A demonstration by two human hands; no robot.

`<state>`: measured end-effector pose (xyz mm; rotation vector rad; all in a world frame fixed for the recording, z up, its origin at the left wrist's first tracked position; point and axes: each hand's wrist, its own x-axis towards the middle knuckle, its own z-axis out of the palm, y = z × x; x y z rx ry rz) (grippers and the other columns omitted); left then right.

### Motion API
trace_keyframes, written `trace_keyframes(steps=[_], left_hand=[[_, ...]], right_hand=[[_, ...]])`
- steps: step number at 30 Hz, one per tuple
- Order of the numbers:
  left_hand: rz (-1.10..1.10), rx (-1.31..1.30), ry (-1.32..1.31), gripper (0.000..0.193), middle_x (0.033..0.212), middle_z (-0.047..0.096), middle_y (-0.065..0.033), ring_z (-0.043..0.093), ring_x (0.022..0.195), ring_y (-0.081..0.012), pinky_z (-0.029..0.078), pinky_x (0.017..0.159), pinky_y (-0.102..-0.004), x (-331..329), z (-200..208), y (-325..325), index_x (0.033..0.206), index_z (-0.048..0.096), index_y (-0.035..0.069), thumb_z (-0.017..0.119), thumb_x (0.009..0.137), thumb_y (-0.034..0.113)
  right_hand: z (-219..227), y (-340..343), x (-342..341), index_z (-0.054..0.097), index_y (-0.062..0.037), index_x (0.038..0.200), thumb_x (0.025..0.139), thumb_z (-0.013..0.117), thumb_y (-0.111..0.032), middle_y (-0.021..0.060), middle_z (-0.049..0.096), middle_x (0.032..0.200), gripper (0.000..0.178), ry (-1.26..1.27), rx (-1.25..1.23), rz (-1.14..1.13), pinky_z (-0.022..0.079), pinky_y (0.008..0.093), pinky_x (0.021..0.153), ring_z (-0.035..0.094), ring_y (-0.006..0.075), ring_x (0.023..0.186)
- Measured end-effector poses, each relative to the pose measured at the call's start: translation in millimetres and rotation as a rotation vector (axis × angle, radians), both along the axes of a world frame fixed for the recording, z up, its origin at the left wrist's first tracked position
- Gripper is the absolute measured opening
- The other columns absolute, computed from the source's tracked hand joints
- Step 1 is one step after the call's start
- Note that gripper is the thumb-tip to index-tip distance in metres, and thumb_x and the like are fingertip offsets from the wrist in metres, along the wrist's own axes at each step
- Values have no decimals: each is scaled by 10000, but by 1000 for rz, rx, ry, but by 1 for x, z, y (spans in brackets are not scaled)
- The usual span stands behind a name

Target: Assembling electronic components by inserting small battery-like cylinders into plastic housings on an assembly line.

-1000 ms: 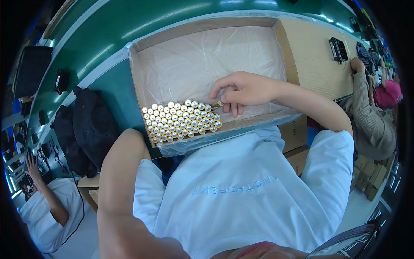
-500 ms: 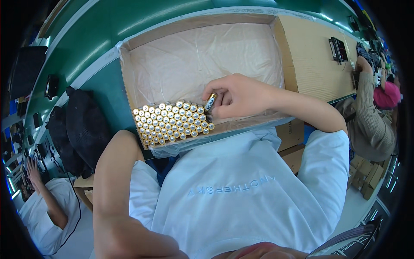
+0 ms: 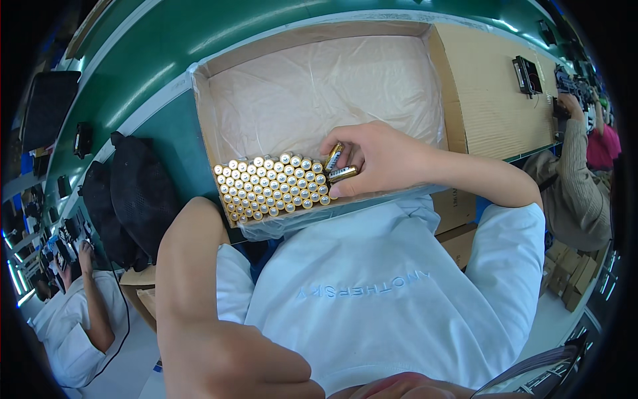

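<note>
A shallow cardboard box with a clear plastic liner lies in front of me. Gold-ended batteries stand upright in a tight block at its near left corner. At the right end of that block, my right hand has its thumb and fingers curled round two gold-and-dark batteries. One battery leans steeply by the fingertips; the other battery lies nearly level above the thumb. My left hand is closed at the lower edge, close to my chest; whatever its fingers hold, if anything, is hidden.
Black fabric bags lie left of the box on the green table. A cardboard flap at the right bears a small black device. Co-workers sit at both sides, one in a white sleeve, another in a grey knit sleeve.
A second battery now shows in my right hand, lying nearly level; before, only one tilted battery was visible there. My left fist has come further into view, toward the right.
</note>
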<state>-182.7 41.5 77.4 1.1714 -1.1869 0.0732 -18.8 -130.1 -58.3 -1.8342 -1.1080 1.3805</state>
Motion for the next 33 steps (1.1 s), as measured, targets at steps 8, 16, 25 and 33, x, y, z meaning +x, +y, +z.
trace_keyframes(steps=[8,16,25,33], left_hand=[[-76,-103,113,253,568,454,-86,349,479,-168,256,403,-281,-5,-12,-16,595,505,70,539,846,78],[-55,-42,347,338,552,413,-79,344,465,-183,254,400,-295,-7,-3,-20,570,462,89,486,901,156],[-34,-84,272,367,551,389,-75,338,454,-190,254,391,-308,-5,-1,-16,561,446,91,475,919,168],[-13,-102,144,373,552,376,-77,325,440,-193,253,387,-316,0,-2,-11,560,435,91,481,926,149]], right_hand=[[-7,-3,6,618,-51,1202,775,740,-60,108,670,926,444,136,-23,-7,511,241,615,652,147,690],[-8,-9,-7,617,-47,1175,783,708,8,75,689,905,406,-28,96,-6,510,228,603,648,114,679],[-8,-15,-9,641,-43,1103,782,704,-29,65,704,842,327,-4,131,4,518,269,632,642,151,672],[-2,-16,-11,644,-42,1078,815,679,44,49,699,824,279,-43,142,17,503,236,597,625,106,649]])
